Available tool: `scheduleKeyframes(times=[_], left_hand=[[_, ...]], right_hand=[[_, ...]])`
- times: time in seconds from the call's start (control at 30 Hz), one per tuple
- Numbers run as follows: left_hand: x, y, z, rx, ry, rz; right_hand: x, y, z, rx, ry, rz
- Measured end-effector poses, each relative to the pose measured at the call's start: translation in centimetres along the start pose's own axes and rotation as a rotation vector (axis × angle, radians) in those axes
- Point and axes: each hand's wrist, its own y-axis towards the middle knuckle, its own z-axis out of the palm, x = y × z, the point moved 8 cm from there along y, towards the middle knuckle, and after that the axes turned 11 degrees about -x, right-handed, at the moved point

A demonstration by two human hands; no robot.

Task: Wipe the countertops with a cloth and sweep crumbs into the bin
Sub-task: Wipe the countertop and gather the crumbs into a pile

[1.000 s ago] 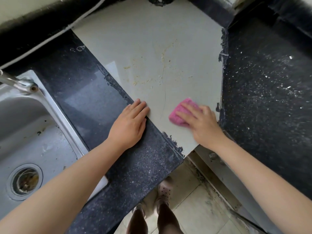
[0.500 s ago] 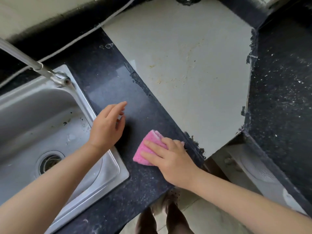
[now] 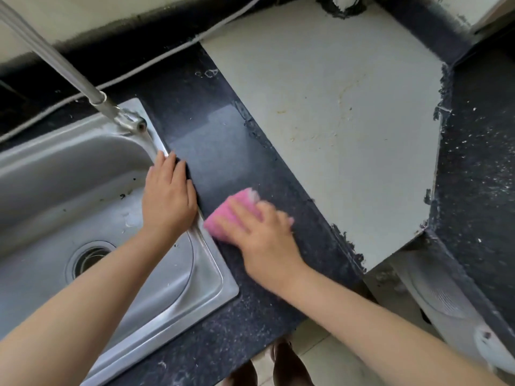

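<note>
1. Countertop [image 3: 223, 151], dark and speckled, runs as a strip down the middle of the frame, between a steel sink on the left and a pale panel on the right.
2. Far left: the sink [image 3: 69, 190] fills the left-centre of the frame, with its drain [image 3: 89, 260] at lower left and a metal tap [image 3: 83, 87] slanting in from the upper left.
3. Left of centre: the left hand [image 3: 167, 201] lies flat over the sink's right rim, fingers straight and together, pointing to the top of the frame, holding nothing.
4. Centre: a pink cloth [image 3: 231, 213] sits on the dark strip, just beside the sink rim. The right hand [image 3: 262, 235] presses down on it with fingers spread flat across the top. The hand and cloth are blurred, so whether the thumb curls under the edge cannot be told.
5. Right of centre: the pale panel [image 3: 348, 121] shows yellowish stains near its middle.
6. Far right: a second dark counter [image 3: 479, 162] carries many pale specks that look like crumbs.
7. Bottom centre: floor tiles and the person's feet [image 3: 278, 369] show below the counter edge.
8. No bin is in view.
9. Risk, as a judgement: a stroke toward the left could push grit into the sink instead of collecting it; a stroke toward the bottom edge could drop crumbs onto the floor. The stained panel and speckled right counter appear not yet cleaned.
</note>
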Motion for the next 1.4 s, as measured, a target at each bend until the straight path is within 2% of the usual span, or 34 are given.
scheduleKeyframes(times=[0.07, 0.13, 0.17, 0.27, 0.33, 0.37, 0.43, 0.5, 0.57, 0.67, 0.8, 0.83, 0.87, 0.93, 1.0, 1.03, 1.1, 1.2, 1.23, 1.27, 1.33, 1.4], left_hand=[[0.1, 0.1, 0.1, 0.008, -0.002, -0.007], [0.1, -0.1, 0.4, 0.057, -0.003, -0.014], [0.2, -0.2, 0.6, 0.084, -0.005, -0.032], [0.3, -0.6, 0.9, 0.136, 0.015, -0.079], [0.2, -0.7, 0.8, 0.147, 0.020, -0.134], [0.5, -0.7, 0.8, 0.162, 0.018, -0.183], [1.0, -1.0, 1.1, 0.200, 0.018, -0.247], [1.0, -1.1, 1.1, 0.174, 0.008, -0.235], [1.2, -1.3, 1.3, 0.175, -0.006, -0.238], [0.9, -1.2, 1.2, 0.169, -0.006, -0.222], [0.5, -1.0, 1.0, 0.230, 0.003, -0.223], [0.5, -0.9, 1.1, 0.238, 0.007, -0.207], [0.4, -0.8, 1.1, 0.236, 0.013, -0.182], [0.3, -0.6, 1.2, 0.211, 0.032, -0.111], [0.1, -0.6, 1.5, 0.209, 0.049, -0.059], [0.0, -0.6, 1.4, 0.211, 0.058, -0.047], [-0.2, -0.7, 1.2, 0.231, 0.059, -0.058], [-0.2, -0.5, 1.0, 0.247, 0.089, -0.050], [-0.5, -0.4, 0.9, 0.229, 0.098, -0.012], [-1.1, -0.3, 0.8, 0.209, 0.098, 0.037], [-2.6, -0.3, 0.7, 0.169, 0.083, 0.133], [-4.8, -0.6, 0.9, 0.180, 0.042, 0.220]], right_hand=[[0.4, 0.1, 1.8, 0.094, 0.000, -0.035], [-2.4, 2.1, 2.0, 0.131, -0.074, 0.026], [-4.9, 3.4, 1.9, 0.158, -0.148, 0.102], [-13.2, 4.9, 0.4, 0.257, -0.263, 0.490], [-14.6, 5.7, -1.7, 0.134, -0.265, 0.610], [-13.3, 6.2, -2.1, 0.037, -0.271, 0.553], [-8.3, 6.0, -1.3, -0.049, -0.223, 0.342], [-2.3, 3.8, 0.8, -0.004, -0.121, 0.101], [0.4, 2.1, 2.6, 0.107, -0.078, -0.022], [-3.2, 4.1, 2.6, 0.145, -0.202, 0.011], [-13.1, 6.4, 1.0, 0.233, -0.310, 0.465], [-13.6, 6.8, 0.0, 0.188, -0.309, 0.527], [-12.5, 7.3, -0.9, 0.075, -0.313, 0.480], [-8.1, 6.6, -0.6, -0.065, -0.242, 0.249], [-2.8, 3.9, 1.5, 0.006, -0.157, 0.005], [-1.6, 2.6, 2.2, 0.053, -0.145, -0.053], [-3.6, 2.5, 1.9, 0.112, -0.173, -0.009], [-12.0, 3.5, -0.9, 0.142, -0.317, 0.383], [-13.9, 2.9, -2.0, 0.150, -0.311, 0.478], [-14.1, 2.8, -3.5, 0.090, -0.294, 0.485], [-11.4, 1.8, -5.2, -0.024, -0.226, 0.248], [-8.3, -0.9, -4.5, 0.065, -0.129, 0.010]])
